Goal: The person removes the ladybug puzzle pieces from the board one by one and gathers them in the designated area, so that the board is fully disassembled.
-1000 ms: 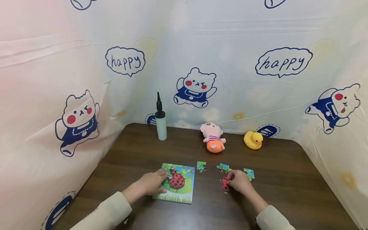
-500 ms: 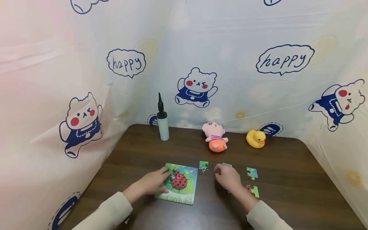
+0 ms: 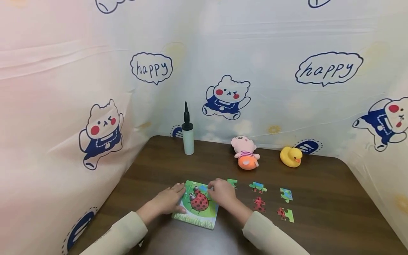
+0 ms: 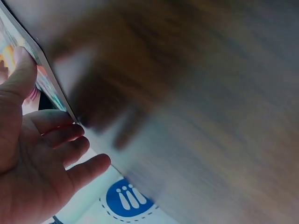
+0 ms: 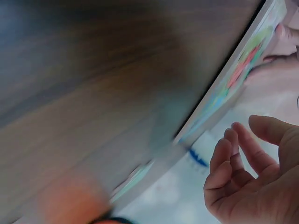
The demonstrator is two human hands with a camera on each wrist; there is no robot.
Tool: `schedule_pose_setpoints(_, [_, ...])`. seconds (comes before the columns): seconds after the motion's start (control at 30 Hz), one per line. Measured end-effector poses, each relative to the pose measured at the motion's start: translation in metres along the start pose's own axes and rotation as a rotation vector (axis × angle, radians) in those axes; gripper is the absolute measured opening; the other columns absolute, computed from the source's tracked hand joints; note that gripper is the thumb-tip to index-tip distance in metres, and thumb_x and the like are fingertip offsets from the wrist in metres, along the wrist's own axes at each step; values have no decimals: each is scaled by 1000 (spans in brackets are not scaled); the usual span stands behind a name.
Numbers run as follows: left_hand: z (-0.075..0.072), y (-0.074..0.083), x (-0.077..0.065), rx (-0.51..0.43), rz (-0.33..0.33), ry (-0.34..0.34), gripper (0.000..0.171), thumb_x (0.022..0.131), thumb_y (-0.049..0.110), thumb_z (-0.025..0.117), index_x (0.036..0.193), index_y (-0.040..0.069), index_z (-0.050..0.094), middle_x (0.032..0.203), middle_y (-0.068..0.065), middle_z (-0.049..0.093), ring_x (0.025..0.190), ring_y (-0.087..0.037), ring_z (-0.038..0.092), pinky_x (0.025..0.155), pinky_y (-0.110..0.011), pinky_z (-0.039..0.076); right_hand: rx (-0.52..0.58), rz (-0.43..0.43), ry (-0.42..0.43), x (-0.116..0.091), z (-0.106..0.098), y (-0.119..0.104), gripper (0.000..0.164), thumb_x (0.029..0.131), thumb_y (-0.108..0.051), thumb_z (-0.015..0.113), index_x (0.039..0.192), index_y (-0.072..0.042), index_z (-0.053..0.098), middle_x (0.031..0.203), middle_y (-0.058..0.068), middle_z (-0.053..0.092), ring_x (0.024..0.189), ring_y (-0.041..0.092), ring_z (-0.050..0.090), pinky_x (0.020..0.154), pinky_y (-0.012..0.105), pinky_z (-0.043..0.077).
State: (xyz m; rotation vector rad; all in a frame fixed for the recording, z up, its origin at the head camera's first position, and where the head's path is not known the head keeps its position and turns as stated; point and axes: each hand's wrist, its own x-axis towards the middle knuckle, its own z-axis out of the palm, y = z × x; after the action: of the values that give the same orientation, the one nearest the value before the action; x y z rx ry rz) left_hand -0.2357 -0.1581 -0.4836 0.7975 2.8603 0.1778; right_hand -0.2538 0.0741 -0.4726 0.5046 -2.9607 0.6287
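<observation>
A square ladybug jigsaw board (image 3: 199, 220) lies flat on the brown table. At its left edge rests my left hand (image 3: 169, 199), thumb and fingers spread; in the left wrist view the thumb (image 4: 24, 74) touches the board. My right hand (image 3: 222, 193) is over the board's upper right side and hides that corner. In the right wrist view its fingers (image 5: 220, 156) are loosely bent, with a gap to the thumb and nothing between them. Right of the board lie loose jigsaw pieces: a green one (image 3: 232, 182) partly covered by the hand, and a red ladybug one (image 3: 259, 204).
More loose pieces, a blue-green one (image 3: 257, 187), a blue one (image 3: 286, 194) and a red-green one (image 3: 289, 215), lie farther right. Along the back stand a hand pump (image 3: 188, 141), a pink plush toy (image 3: 245, 156) and a yellow rubber duck (image 3: 290, 157). A printed curtain (image 3: 267, 117) surrounds the table.
My right hand has left the red ladybug piece and moved left, over the board. The pieces it covered now show. My left hand has stayed at the board's left edge. The head view has shifted slightly.
</observation>
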Motion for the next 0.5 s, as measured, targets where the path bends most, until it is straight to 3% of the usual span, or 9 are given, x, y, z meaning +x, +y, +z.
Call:
schedule_pose_setpoints(0.2, [-5,-5,3,23,-1,4,84,79,57,64,137,-2,46,147,-17,37,135,-32,35,99,-54,38,-157,-54,-70,22,15,-31,37,80,-41,70,103,-13,72,87,2,59,78,20,56,65,36,46])
schedule_pose_setpoints(0.3, [-3,-7,4,14,-1,-16,85,79,58,63,138,-1,45,148,-16,36,135,-32,35,99,-53,39,-220,-73,-75,25,21,-36,36,78,-45,71,99,-15,72,82,0,55,75,19,52,68,37,44])
schedule_pose_setpoints(0.5, [5,-13,-2,-2,-10,-57,87,78,60,63,139,2,44,149,-15,35,135,-32,35,98,-53,40,-224,-74,-69,21,36,-40,36,73,-44,75,94,-15,71,81,0,54,74,18,50,68,37,43])
